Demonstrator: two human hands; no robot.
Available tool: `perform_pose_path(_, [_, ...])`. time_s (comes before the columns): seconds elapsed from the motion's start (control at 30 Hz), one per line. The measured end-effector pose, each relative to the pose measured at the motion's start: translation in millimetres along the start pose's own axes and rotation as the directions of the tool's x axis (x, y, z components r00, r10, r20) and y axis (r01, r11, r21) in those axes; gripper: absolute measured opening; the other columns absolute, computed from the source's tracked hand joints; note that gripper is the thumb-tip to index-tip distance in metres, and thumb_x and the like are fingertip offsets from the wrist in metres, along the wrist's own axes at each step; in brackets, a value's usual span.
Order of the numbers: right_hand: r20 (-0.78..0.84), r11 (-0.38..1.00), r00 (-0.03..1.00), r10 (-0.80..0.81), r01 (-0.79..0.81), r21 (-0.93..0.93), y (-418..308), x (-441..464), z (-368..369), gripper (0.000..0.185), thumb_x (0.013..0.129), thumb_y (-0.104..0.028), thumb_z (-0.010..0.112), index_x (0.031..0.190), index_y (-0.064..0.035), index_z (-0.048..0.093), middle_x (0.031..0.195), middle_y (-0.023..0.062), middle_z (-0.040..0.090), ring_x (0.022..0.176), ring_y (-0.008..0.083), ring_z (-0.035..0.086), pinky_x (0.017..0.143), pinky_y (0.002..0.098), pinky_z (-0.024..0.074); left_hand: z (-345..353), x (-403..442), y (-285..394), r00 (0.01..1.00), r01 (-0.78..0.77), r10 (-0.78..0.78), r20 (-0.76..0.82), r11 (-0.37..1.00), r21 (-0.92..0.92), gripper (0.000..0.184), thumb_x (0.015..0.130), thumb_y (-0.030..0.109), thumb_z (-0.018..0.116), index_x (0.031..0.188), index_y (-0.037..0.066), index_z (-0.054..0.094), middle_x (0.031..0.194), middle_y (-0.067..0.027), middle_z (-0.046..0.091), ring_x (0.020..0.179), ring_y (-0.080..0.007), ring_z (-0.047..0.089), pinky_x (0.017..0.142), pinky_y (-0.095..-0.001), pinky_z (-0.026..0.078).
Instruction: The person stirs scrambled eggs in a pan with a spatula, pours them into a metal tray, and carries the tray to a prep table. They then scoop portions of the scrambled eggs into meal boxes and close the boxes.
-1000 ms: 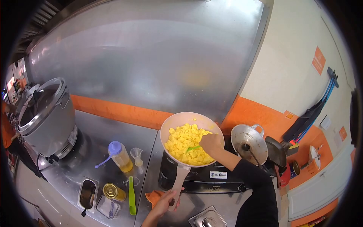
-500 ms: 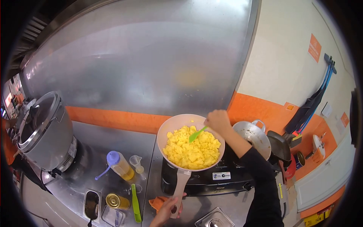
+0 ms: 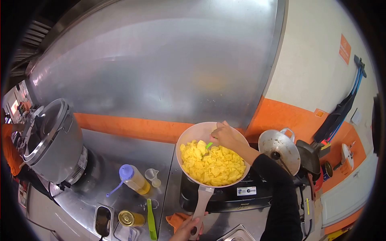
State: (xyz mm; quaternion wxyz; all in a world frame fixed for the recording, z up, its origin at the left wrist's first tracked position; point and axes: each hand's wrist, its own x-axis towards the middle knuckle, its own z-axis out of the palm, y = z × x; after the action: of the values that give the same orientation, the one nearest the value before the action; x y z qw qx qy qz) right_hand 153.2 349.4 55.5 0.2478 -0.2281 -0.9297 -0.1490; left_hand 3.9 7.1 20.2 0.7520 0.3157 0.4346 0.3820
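Note:
A light pink pan (image 3: 188, 134) holding scrambled egg (image 3: 215, 165) sits over the black stove (image 3: 257, 201). My left hand (image 3: 189, 229) is wrapped round the lower end of the pan's handle, beside an orange cloth (image 3: 176, 219). Above the far side of the egg, my right hand (image 3: 227, 136) grips a green spatula (image 3: 208, 145). Only a small green part of it shows by the egg; my fingers hide the rest.
Left of the stove are a squeeze bottle (image 3: 136, 180), a small measuring cup (image 3: 152, 176), a green utensil (image 3: 151, 220), a jar (image 3: 130, 218) and a large cooker (image 3: 56, 144). A metal wok (image 3: 281, 148) stands right. At far left is a person's orange sleeve (image 3: 11, 152).
My right hand rose with the spatula, then came down over the pan's far side. The egg has shifted toward the near right of the pan. My left hand keeps its hold.

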Motion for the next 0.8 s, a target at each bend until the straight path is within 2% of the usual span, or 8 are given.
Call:
perform_pose_path(0.17, [-0.151,0.957,0.969,-0.193,0.152,-0.247,-39.4,-3.5,-31.8,0.021,0.073,-0.023,0.056,0.056,-0.0109,0.057,0.055,0.0001,0.053,0.069,0.0142,0.047,0.068,0.0291,0.0341,-5.2,4.5,-7.9,0.999,-0.015,0.017,0.03,0.999,-0.037,0.056,0.089,0.042,0.035,0.129,0.002,0.034,0.063,-0.0031,0.046,0.055,-0.0094,0.046,0.047,-0.0208,0.038])
perform_pose_path(0.27, [-0.111,0.92,0.976,-0.186,0.133,-0.368,-52.9,1.4,-69.1,0.021,0.074,-0.024,0.056,0.058,-0.011,0.057,0.056,-0.0004,0.053,0.071,0.0141,0.047,0.069,0.0293,0.0341,-6.0,4.7,-12.0,0.999,-0.027,0.028,0.027,0.999,-0.033,0.056,0.09,0.042,0.035,0.129,0.002,0.034,0.063,-0.0034,0.046,0.054,-0.0094,0.045,0.046,-0.0207,0.038])
perform_pose_path(0.37, [-0.126,0.88,0.974,-0.189,0.111,-0.463,-41.0,10.6,-82.6,0.019,0.071,-0.019,0.059,0.054,-0.011,0.055,0.056,-0.0004,0.052,0.067,0.0162,0.046,0.066,0.0298,0.0346,-3.1,3.3,-9.1,0.998,-0.05,0.051,0.028,0.998,-0.033,0.056,0.09,0.041,0.035,0.128,0.001,0.034,0.062,-0.0037,0.046,0.054,-0.0095,0.045,0.046,-0.0207,0.038])
perform_pose_path(0.47, [0.133,0.79,0.991,0.03,0.058,-0.61,-10.1,8.5,-77.4,0.015,0.074,-0.018,0.054,0.062,-0.0131,0.062,0.06,-0.0003,0.058,0.071,0.0153,0.05,0.075,0.0292,0.0334,-4.3,3.8,-10.7,0.996,-0.079,0.08,0.043,0.996,-0.035,0.056,0.089,0.041,0.035,0.128,0.001,0.034,0.061,-0.0037,0.046,0.054,-0.0095,0.045,0.046,-0.0206,0.038])
perform_pose_path(0.57, [0.343,0.749,0.915,0.21,0.075,-0.658,28.7,-8.6,-40.3,0.013,0.073,-0.016,0.054,0.064,-0.0131,0.063,0.063,0.0018,0.061,0.067,0.0161,0.056,0.069,0.03,0.0374,-5.0,3.9,-12.3,0.994,-0.092,0.093,0.052,0.995,-0.027,0.056,0.089,0.041,0.035,0.128,0.001,0.035,0.061,-0.0035,0.046,0.054,-0.0094,0.046,0.046,-0.0203,0.038])
perform_pose_path(0.67, [0.278,0.814,0.853,0.441,-0.25,-0.525,41.9,-24.2,7.0,0.029,0.081,-0.029,0.048,0.064,-0.0107,0.063,0.065,0.0071,0.062,0.065,0.0234,0.059,0.061,0.0353,0.0428,-3.7,3.9,-11.4,0.994,-0.095,0.096,0.044,0.995,-0.022,0.056,0.089,0.042,0.035,0.127,0.001,0.035,0.061,-0.0033,0.046,0.055,-0.0094,0.046,0.046,-0.0201,0.039])
perform_pose_path(0.77, [0.342,0.943,0.909,0.239,-0.134,-0.304,20.1,-15.4,8.5,0.031,0.084,-0.031,0.046,0.07,-0.0094,0.064,0.069,0.0111,0.062,0.066,0.0266,0.061,0.058,0.0395,0.0451,-6.0,5.6,-16.4,0.996,-0.088,0.089,0.033,0.996,-0.019,0.056,0.089,0.043,0.035,0.127,0.002,0.036,0.061,-0.003,0.046,0.055,-0.0094,0.046,0.046,-0.02,0.039])
perform_pose_path(0.8, [0.295,0.958,0.93,0.217,-0.145,-0.247,9.8,-11.7,7.4,0.029,0.083,-0.029,0.047,0.07,-0.0092,0.063,0.067,0.0098,0.062,0.064,0.0259,0.06,0.058,0.0394,0.0452,-6.8,6.8,-17.9,0.995,-0.098,0.099,0.034,0.995,-0.012,0.056,0.089,0.044,0.035,0.127,0.002,0.036,0.061,-0.0029,0.046,0.055,-0.0094,0.046,0.046,-0.02,0.039])
